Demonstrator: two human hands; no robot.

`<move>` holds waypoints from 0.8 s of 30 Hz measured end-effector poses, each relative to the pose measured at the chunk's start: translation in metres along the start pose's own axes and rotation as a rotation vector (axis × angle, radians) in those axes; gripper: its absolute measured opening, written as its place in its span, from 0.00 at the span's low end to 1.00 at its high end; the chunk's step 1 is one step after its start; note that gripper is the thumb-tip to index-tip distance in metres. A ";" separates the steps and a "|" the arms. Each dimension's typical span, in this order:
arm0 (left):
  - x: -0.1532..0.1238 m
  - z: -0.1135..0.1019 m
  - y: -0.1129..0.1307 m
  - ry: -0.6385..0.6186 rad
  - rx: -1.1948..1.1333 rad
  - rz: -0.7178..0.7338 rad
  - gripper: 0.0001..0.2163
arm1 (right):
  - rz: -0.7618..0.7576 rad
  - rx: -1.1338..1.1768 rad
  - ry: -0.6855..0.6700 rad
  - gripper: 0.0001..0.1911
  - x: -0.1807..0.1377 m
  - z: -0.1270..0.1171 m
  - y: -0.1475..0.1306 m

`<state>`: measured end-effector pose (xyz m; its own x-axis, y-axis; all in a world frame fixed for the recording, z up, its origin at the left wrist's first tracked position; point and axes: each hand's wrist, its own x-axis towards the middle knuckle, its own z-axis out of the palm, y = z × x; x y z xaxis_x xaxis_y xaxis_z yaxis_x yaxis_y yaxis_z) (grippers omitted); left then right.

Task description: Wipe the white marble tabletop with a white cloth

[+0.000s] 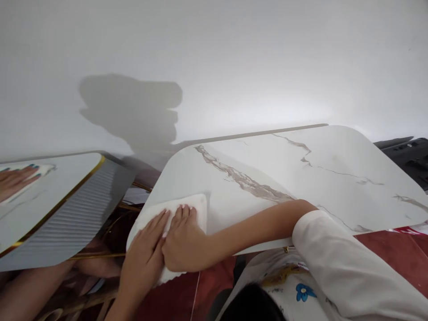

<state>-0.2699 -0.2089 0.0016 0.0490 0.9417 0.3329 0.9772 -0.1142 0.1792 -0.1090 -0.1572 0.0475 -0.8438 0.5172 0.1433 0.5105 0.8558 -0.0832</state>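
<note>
A folded white cloth (197, 206) lies on the near left corner of a white marble-patterned table (301, 178). My left hand (143, 258) rests flat on the cloth, fingers stretched out toward the far edge. My right hand (183, 243) lies beside it, touching it, palm down on the cloth with fingers together. My right arm, in a white sleeve (351, 263), reaches in from the right across the table's front edge.
A second pale table (67, 209) with a gold rim stands at left; another person's hand (15, 180) with teal nails presses a white cloth there. A white wall is close behind. A black object (408, 156) sits far right. Red surface (394, 249) lies below.
</note>
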 end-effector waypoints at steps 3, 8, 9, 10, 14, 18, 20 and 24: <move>-0.015 0.001 0.024 0.005 0.000 -0.025 0.32 | -0.074 -0.036 0.041 0.31 -0.029 -0.005 0.008; 0.000 0.015 0.058 -0.011 0.062 0.030 0.34 | -0.072 -0.006 0.152 0.32 -0.056 -0.001 0.040; 0.008 0.020 0.062 -0.007 0.076 0.023 0.33 | -0.060 0.007 0.158 0.33 -0.055 0.000 0.048; 0.018 0.024 0.064 -0.007 0.087 0.012 0.32 | -0.043 0.016 0.158 0.33 -0.053 0.002 0.056; 0.069 0.041 0.055 -0.034 0.092 0.010 0.28 | 0.034 0.036 0.137 0.33 -0.023 0.009 0.089; 0.124 0.056 0.031 -0.050 0.095 0.022 0.27 | 0.090 0.124 0.135 0.27 0.023 0.014 0.129; 0.153 0.061 0.018 -0.078 0.091 0.019 0.27 | 0.128 0.175 0.164 0.22 0.046 0.016 0.146; 0.211 0.067 -0.003 -0.184 0.026 0.071 0.25 | 0.237 0.152 0.275 0.22 0.085 0.027 0.169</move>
<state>-0.2486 0.0111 0.0092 0.1525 0.9738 0.1688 0.9748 -0.1764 0.1364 -0.0985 0.0316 0.0190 -0.6188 0.6983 0.3597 0.6381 0.7139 -0.2883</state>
